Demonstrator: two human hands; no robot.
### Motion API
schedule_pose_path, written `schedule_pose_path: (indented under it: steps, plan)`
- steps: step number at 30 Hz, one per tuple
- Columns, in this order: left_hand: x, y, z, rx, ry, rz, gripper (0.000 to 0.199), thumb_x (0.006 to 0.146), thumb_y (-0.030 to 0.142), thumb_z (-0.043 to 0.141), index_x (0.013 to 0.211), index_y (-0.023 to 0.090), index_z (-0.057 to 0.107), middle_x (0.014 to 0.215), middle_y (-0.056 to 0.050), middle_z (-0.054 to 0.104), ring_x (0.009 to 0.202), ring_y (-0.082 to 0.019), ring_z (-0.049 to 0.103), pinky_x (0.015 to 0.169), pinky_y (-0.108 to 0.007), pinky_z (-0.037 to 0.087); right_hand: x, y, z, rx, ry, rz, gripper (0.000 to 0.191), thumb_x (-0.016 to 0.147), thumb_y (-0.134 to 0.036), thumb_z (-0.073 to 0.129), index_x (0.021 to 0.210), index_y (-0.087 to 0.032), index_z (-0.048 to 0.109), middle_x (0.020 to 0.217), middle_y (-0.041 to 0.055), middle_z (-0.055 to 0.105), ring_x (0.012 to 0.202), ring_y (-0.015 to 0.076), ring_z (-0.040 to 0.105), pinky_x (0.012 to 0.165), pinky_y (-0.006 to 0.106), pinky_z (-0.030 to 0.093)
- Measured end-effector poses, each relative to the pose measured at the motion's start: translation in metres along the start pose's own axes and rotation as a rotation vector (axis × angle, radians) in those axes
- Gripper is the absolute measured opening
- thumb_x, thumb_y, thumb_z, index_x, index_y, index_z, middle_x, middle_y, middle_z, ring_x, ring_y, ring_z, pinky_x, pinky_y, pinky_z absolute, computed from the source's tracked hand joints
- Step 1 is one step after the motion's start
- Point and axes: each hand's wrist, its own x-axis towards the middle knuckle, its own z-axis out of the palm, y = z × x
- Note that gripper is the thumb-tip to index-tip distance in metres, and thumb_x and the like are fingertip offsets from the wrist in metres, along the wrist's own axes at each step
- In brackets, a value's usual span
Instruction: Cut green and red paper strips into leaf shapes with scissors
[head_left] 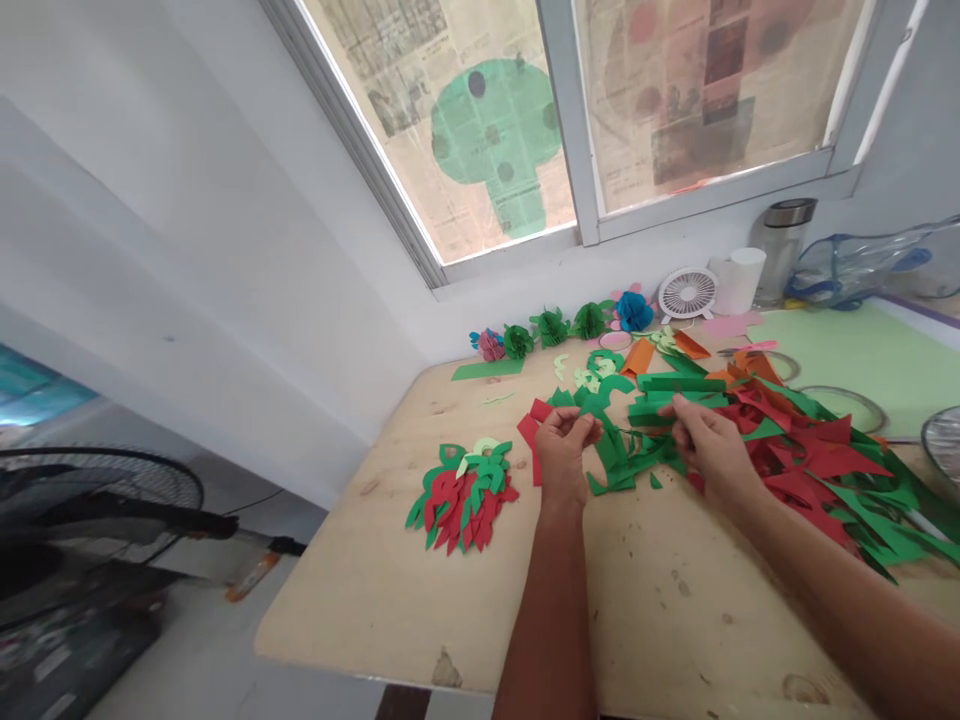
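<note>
My left hand (566,445) is closed in a pinch over the green paper scraps (619,460). Green paper shows right behind its fingertips, and I cannot tell whether any of it is held. To the right, my right hand (709,445) has thumb and fingers drawn together beside stacked green paper strips (679,385); what sits between them is too small to make out. Red paper (527,430) lies partly behind my left hand. Further left is a pile of red and green cut-out paper leaves (461,500), with a few pale green pieces on top.
A heap of red and green paper offcuts (817,450) spreads over the right side of the wooden table (352,590). Along the wall stand folded paper flowers (551,327), a small white fan (688,293), a white mug (742,280) and a clear bottle (781,255).
</note>
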Motion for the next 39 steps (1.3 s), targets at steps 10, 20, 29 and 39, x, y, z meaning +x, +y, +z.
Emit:
schedule_pose_path:
  steps: [10,20,29,39]
  plan:
    - [-0.003,0.008,-0.008,0.155,-0.237,-0.087,0.023,0.052,0.023,0.077,0.065,0.015,0.059,0.052,0.001,0.059,0.052,-0.012,0.059,0.05,-0.022,0.041,-0.002,-0.004,0.001,-0.115,-0.119,-0.028,0.038,0.063,-0.052,0.07,0.063,-0.017,0.058,0.044,-0.008,0.033,0.039,0.0059,0.025,0.037,0.022,0.017]
    - [-0.014,-0.011,0.015,-0.107,-0.079,-0.169,0.03,0.053,0.029,0.078,0.063,0.015,0.055,0.057,0.0,0.061,0.055,-0.014,0.062,0.052,-0.023,0.044,-0.017,0.002,0.017,0.012,-0.145,0.022,0.044,0.055,-0.055,0.074,0.055,-0.02,0.047,0.043,-0.0093,0.027,0.039,0.0053,0.021,0.037,0.022,0.014]
    - [-0.014,0.0,0.01,0.049,-0.202,-0.164,0.028,0.053,0.031,0.078,0.07,0.012,0.065,0.065,-0.002,0.065,0.053,-0.011,0.06,0.06,-0.026,0.049,-0.012,-0.005,0.007,-0.018,-0.263,0.041,0.049,0.069,-0.067,0.059,0.065,-0.019,0.05,0.046,-0.0069,0.037,0.037,0.006,0.027,0.036,0.022,0.017]
    - [-0.015,0.002,0.007,0.123,-0.335,-0.155,0.024,0.058,0.032,0.077,0.068,0.012,0.066,0.064,-0.001,0.063,0.051,-0.007,0.054,0.055,-0.022,0.045,-0.014,-0.002,0.006,-0.125,-0.451,0.068,0.049,0.075,-0.066,0.052,0.063,-0.018,0.05,0.043,-0.0087,0.03,0.039,0.0059,0.023,0.039,0.022,0.013]
